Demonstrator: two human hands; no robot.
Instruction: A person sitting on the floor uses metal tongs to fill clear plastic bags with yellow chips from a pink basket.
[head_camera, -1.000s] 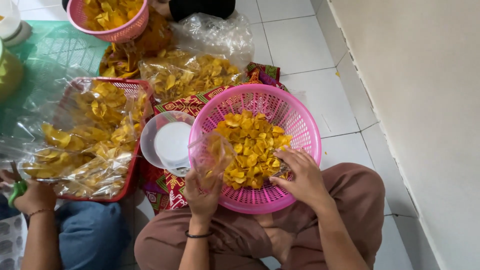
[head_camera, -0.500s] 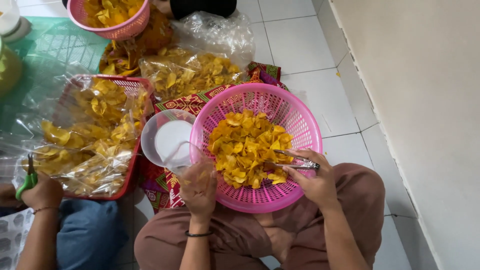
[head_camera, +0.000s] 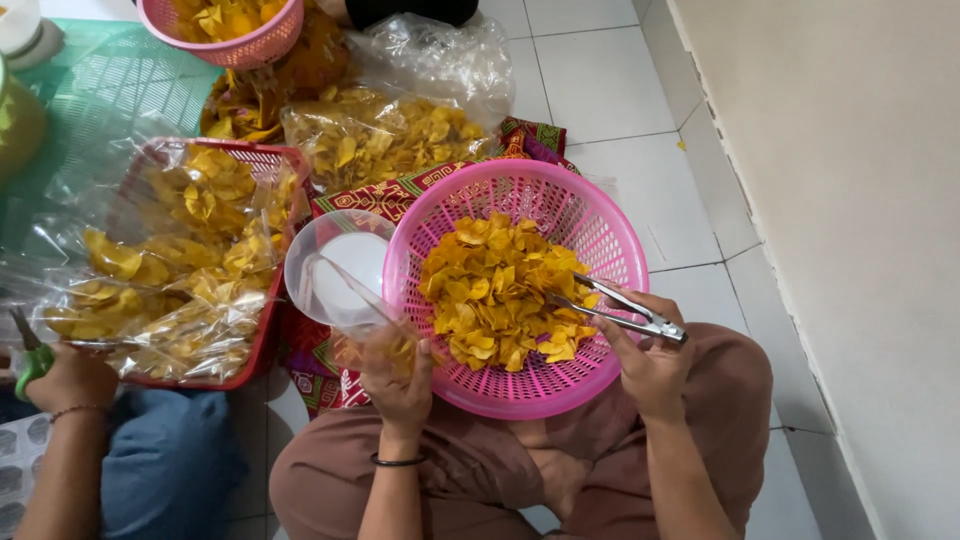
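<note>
Yellow chips (head_camera: 500, 290) fill the pink basket (head_camera: 610, 235) at centre frame. Metal tongs (head_camera: 620, 312), gripped in the right hand (head_camera: 645, 360), reach in from the right. Lower left of the basket, the left hand (head_camera: 400, 385) clasps a clear bag (head_camera: 365, 320) holding a few chips.

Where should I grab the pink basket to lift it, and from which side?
Probably by the rim of the pink basket on its far right, coming from the wall side. That stretch is bare; the near rim sits against the lap, the left rim is crowded by the left hand with its clear bag and the white tub, and the right hand with tongs covers the near right.
</note>
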